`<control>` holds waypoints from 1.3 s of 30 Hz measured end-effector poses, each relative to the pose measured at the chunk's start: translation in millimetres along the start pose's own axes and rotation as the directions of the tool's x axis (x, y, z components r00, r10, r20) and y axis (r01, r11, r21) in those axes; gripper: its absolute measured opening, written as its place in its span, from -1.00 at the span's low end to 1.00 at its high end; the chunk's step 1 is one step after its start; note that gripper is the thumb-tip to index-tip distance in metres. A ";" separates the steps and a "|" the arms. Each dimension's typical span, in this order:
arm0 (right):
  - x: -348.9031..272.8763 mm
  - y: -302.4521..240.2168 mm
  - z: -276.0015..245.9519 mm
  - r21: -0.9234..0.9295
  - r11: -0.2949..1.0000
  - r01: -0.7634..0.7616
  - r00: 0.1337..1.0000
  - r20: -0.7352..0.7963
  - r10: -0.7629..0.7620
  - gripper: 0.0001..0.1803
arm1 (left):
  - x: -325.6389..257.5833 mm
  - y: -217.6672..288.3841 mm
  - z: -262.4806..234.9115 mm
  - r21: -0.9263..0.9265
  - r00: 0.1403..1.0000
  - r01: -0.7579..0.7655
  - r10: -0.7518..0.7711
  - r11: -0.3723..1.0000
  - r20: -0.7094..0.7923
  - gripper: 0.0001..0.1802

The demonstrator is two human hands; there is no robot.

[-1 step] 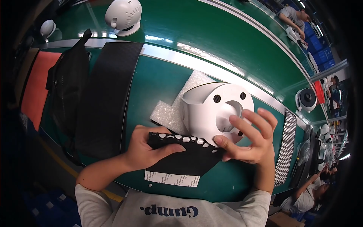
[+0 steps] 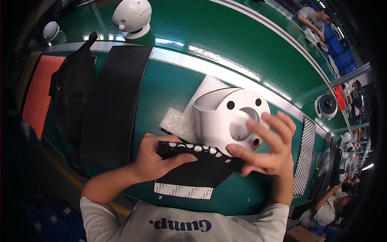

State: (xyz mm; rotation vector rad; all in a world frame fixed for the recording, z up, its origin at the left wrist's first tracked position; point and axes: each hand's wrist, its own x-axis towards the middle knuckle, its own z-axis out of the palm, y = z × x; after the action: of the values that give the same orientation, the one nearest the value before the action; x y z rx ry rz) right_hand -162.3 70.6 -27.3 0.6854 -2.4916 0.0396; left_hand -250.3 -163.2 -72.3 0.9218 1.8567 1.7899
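A white rounded plastic housing (image 2: 209,121) lies tilted in front of me, with a round recess facing up toward my right. Small black round pads (image 2: 230,105) sit on the face around that recess. My left hand (image 2: 155,157) grips a black sheet of round adhesive pads (image 2: 189,171), its thumb on top. Along the sheet's far edge, whitish round gaps show where the black is absent. My right hand (image 2: 270,149) is open, fingers spread over the recess. Its thumb tip is at the housing's near edge, beside the sheet; whether it presses a pad there I cannot tell.
White foam (image 2: 177,119) lies under and beside the housing. A printed white backing strip (image 2: 183,190) shows below the sheet. Black mats (image 2: 115,105) and a black bag (image 2: 74,92) are at left, a perforated sheet (image 2: 305,157) at right. Another white device (image 2: 133,18) stands across the bench.
My right fingers have lifted and spread slightly, leaving a black pad on the housing's lower right more exposed. The housing has shifted very slightly left. My left hand stays in place.
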 end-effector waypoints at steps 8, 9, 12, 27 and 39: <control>38.5 57.1 -12.8 0.812 0.356 -0.462 0.817 0.233 0.528 -0.56 | 1.1 5.9 3.2 0.034 1.000 0.010 -0.011 0.999 0.012 -0.87; 43.9 61.7 -6.9 0.844 0.213 -0.492 0.806 0.350 0.477 -0.59 | 0.6 6.7 4.6 0.062 1.000 -0.013 0.013 0.998 0.002 -0.87; 58.3 54.2 6.9 0.688 0.402 -0.605 0.795 0.489 0.359 -0.54 | -4.1 13.1 7.8 0.109 1.000 0.031 -0.030 0.994 -0.008 -0.75; -30.6 105.6 -6.1 0.350 0.874 -0.338 0.892 -0.176 0.415 -0.82 | -23.2 11.9 29.9 0.337 0.968 0.247 -0.249 0.908 -0.039 -0.78; -105.2 171.3 88.1 -0.108 0.840 -0.531 0.846 -0.111 0.521 -0.71 | -20.1 7.8 36.0 0.361 0.951 0.310 -0.281 0.879 -0.132 -0.71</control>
State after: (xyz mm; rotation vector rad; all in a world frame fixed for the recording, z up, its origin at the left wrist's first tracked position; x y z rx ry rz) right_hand -213.3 253.6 -137.1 -0.0769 -2.5029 0.0977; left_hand -210.0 -151.6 -71.4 0.6486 2.3012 1.3236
